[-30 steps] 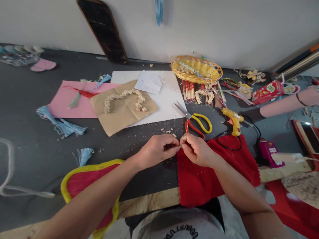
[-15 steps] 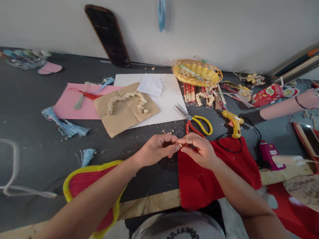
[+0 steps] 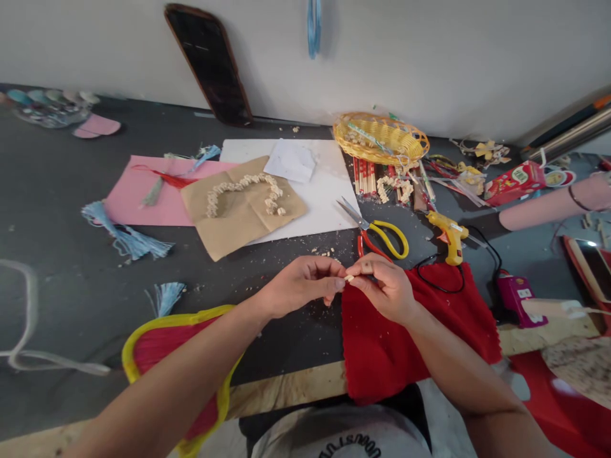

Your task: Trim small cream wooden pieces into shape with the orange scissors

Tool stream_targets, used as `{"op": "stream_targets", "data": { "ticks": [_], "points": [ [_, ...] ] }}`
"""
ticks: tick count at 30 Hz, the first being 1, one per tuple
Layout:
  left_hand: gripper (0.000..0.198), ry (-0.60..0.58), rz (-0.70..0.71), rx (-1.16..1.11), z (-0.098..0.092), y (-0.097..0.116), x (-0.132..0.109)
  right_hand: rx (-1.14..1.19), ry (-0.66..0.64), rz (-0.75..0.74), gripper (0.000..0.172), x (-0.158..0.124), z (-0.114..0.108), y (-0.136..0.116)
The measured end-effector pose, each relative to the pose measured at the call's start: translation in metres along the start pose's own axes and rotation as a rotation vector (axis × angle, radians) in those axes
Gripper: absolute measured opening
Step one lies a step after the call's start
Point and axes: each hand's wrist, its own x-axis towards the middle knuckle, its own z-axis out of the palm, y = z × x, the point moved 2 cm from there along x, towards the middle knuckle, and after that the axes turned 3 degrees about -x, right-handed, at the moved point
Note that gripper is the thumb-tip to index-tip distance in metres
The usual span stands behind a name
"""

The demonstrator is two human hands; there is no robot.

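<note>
Small pale pieces (image 3: 349,278) are pinched between the fingertips of my left hand (image 3: 305,286) and my right hand (image 3: 386,286). Both hands are closed, and their fingertips meet near the front of the dark table. Just beyond them lie scissors (image 3: 377,234) with one yellow and one red handle, blades pointing away to the left. On brown paper (image 3: 238,229) rests a curved row of pale clustered pieces (image 3: 241,184). Pale crumbs (image 3: 327,253) are scattered behind my hands. Red cloth (image 3: 382,350) spreads beneath my right hand and wrist.
Behind are a phone (image 3: 210,67) leaning on the wall and a yellow basket (image 3: 379,137). A yellow glue gun (image 3: 447,235) with a black cord lies right, near a purple box (image 3: 520,299). Left are blue tassels (image 3: 128,235) and a yellow-edged pink item (image 3: 162,343).
The fingertips have shifted slightly, and the pale pieces between them show more clearly. The whole view has moved a little; the objects on the table keep their places.
</note>
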Motion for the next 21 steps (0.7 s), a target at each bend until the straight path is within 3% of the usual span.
{"op": "stream_targets", "data": {
  "ticks": [12,21],
  "points": [
    [0.026,0.072,-0.002,0.023,-0.0001,-0.0022,0.0000,-0.040,0.033,-0.003,0.008,0.0005,0.0003,-0.0018],
    [0.029,0.120,0.036,0.164,0.0024,0.0002,-0.0004,-0.061,0.047,-0.053,0.009,0.0000,0.0011,-0.0026]
  ]
}}
